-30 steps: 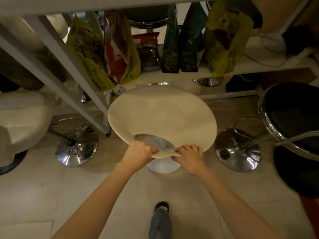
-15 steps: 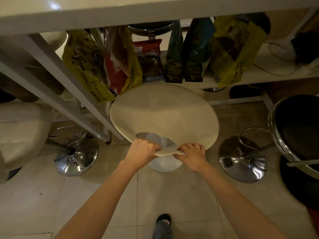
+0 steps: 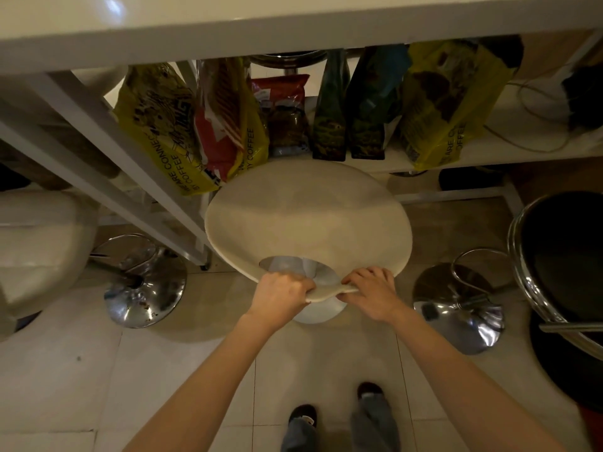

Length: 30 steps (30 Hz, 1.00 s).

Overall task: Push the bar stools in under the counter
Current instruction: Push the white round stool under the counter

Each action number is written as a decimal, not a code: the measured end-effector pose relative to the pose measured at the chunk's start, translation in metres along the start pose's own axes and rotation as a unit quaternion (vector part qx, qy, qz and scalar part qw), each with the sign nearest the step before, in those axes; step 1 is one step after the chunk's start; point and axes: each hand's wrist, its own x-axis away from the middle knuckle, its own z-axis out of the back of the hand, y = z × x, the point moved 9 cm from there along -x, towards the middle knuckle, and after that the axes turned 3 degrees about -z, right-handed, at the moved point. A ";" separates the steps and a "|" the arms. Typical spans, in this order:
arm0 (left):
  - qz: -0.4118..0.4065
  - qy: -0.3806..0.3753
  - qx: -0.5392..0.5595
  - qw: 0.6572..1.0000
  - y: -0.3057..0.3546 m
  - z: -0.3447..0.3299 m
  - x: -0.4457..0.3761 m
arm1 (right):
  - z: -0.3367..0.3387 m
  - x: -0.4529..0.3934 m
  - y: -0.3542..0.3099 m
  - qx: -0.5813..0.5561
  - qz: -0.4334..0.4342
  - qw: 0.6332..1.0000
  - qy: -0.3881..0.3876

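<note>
The counter runs across the top of the view, with a shelf beneath it. Coffee bags stand on the shelf, left of a jar. In front of the shelf stands the centre bar stool, its far edge reaching under the shelf's front. A second stool stands to its left, a third to its right. Both hands grip the centre stool's near edge.
</note>
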 end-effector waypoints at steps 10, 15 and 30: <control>0.082 0.000 -0.037 0.996 0.032 -0.003 -0.016 | 0.019 -0.017 0.030 0.023 0.078 0.996 -0.043; 0.140 -0.003 -0.025 0.990 0.044 -0.007 -0.024 | 0.031 -0.026 0.043 0.053 0.113 0.990 -0.066; 0.173 -0.009 -0.016 0.985 0.051 -0.009 -0.031 | 0.033 -0.034 0.051 0.070 0.137 0.985 -0.083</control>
